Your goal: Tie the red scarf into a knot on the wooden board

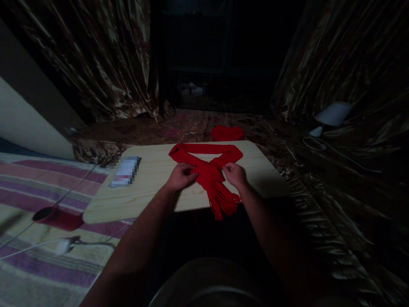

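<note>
A red fringed scarf (207, 164) lies on a pale wooden board (150, 187), folded into a loop with its two ends crossing in the middle and the fringe hanging over the near edge. My left hand (181, 175) is closed on the scarf just left of the crossing. My right hand (234, 174) pinches the scarf just right of the crossing. A second red cloth item (227, 132) lies beyond the board's far edge.
A phone-like flat object (125, 171) rests on the board's left part. A dark red cup (57, 216), a white plug and cables (65, 246) lie on the striped rug at left. Shiny dark curtains hang on both sides; a white lamp (332, 115) sits at right.
</note>
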The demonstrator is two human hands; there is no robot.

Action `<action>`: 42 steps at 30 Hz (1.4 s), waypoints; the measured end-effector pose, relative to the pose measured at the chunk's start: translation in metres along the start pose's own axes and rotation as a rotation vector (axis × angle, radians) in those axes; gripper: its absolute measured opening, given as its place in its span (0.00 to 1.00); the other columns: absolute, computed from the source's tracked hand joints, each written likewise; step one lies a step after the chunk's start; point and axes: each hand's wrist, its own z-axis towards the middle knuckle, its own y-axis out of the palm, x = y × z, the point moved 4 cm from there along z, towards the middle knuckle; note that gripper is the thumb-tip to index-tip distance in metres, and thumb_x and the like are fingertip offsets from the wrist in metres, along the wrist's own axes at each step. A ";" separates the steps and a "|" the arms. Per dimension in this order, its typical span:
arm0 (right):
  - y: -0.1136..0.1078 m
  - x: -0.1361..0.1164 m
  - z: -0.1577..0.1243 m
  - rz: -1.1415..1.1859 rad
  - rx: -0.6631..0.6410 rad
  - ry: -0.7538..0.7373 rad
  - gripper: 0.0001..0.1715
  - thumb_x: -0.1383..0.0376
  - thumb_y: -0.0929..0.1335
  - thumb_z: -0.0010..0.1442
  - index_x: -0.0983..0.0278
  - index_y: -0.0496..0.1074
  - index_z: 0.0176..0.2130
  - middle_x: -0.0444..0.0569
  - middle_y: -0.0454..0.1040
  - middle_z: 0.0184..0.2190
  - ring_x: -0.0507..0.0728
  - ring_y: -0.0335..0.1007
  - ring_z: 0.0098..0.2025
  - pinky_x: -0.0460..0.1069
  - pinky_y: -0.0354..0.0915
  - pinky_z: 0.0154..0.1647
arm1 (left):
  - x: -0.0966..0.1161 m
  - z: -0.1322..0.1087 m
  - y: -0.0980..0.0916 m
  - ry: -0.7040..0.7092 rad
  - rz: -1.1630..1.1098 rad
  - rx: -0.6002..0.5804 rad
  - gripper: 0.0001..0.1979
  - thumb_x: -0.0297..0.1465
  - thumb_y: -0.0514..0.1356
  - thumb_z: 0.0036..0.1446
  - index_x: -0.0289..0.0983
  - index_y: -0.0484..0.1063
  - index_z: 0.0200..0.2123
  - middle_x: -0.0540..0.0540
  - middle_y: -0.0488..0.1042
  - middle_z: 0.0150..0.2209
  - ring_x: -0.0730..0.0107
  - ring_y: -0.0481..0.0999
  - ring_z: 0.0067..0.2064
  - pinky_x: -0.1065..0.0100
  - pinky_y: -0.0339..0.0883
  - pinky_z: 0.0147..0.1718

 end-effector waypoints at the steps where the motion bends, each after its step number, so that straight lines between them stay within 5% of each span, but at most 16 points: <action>1: 0.000 0.000 0.000 0.005 0.000 -0.002 0.13 0.58 0.67 0.62 0.58 0.77 0.29 0.45 0.81 0.29 0.56 0.75 0.31 0.48 0.63 0.34 | 0.004 -0.001 0.000 0.041 0.029 0.034 0.17 0.44 0.67 0.51 0.38 0.82 0.38 0.40 0.80 0.41 0.54 0.76 0.47 0.53 0.71 0.52; 8: 0.003 0.004 0.000 0.086 0.027 -0.024 0.19 0.52 0.67 0.62 0.58 0.71 0.24 0.44 0.76 0.23 0.55 0.69 0.27 0.48 0.60 0.30 | 0.018 -0.003 0.004 0.127 0.073 0.087 0.20 0.42 0.65 0.55 0.38 0.78 0.48 0.39 0.77 0.51 0.53 0.73 0.55 0.51 0.66 0.59; 14: -0.011 0.025 0.006 0.696 0.300 0.236 0.22 0.47 0.66 0.62 0.59 0.67 0.26 0.43 0.71 0.21 0.51 0.65 0.22 0.47 0.61 0.24 | -0.022 -0.003 -0.017 -0.314 -0.182 0.521 0.22 0.34 0.61 0.58 0.39 0.65 0.55 0.39 0.73 0.54 0.62 0.77 0.46 0.62 0.74 0.44; 18: -0.021 0.031 0.007 0.994 0.391 0.301 0.21 0.48 0.70 0.58 0.60 0.65 0.27 0.39 0.67 0.21 0.49 0.62 0.20 0.45 0.61 0.21 | -0.040 -0.005 -0.028 -0.538 -0.278 0.617 0.19 0.30 0.63 0.55 0.40 0.66 0.50 0.42 0.75 0.47 0.65 0.78 0.41 0.64 0.73 0.40; 22: -0.020 0.028 0.006 0.989 0.327 0.268 0.20 0.50 0.72 0.55 0.61 0.66 0.27 0.39 0.68 0.21 0.48 0.61 0.20 0.44 0.59 0.19 | -0.026 -0.005 -0.024 -0.446 -0.211 0.545 0.11 0.32 0.62 0.56 0.40 0.70 0.44 0.45 0.78 0.40 0.65 0.78 0.38 0.62 0.72 0.41; 25: -0.019 0.026 0.006 0.960 0.310 0.252 0.19 0.51 0.73 0.54 0.61 0.66 0.26 0.39 0.68 0.20 0.47 0.61 0.19 0.44 0.58 0.19 | -0.005 -0.005 -0.011 -0.277 -0.180 0.367 0.07 0.35 0.60 0.59 0.40 0.72 0.39 0.46 0.80 0.37 0.66 0.78 0.36 0.64 0.71 0.38; 31: -0.015 0.028 0.010 0.971 0.294 0.274 0.16 0.53 0.73 0.50 0.61 0.68 0.27 0.39 0.69 0.20 0.47 0.61 0.19 0.44 0.59 0.18 | 0.026 -0.011 0.006 -0.151 0.034 0.038 0.15 0.42 0.60 0.61 0.41 0.78 0.45 0.44 0.82 0.42 0.62 0.78 0.40 0.63 0.70 0.40; 42: -0.011 0.022 0.009 0.810 0.205 0.236 0.19 0.49 0.73 0.52 0.61 0.68 0.27 0.41 0.71 0.20 0.48 0.62 0.19 0.44 0.60 0.20 | 0.034 -0.021 0.020 -0.213 0.090 0.067 0.17 0.41 0.60 0.60 0.37 0.79 0.46 0.38 0.81 0.44 0.54 0.77 0.47 0.56 0.69 0.49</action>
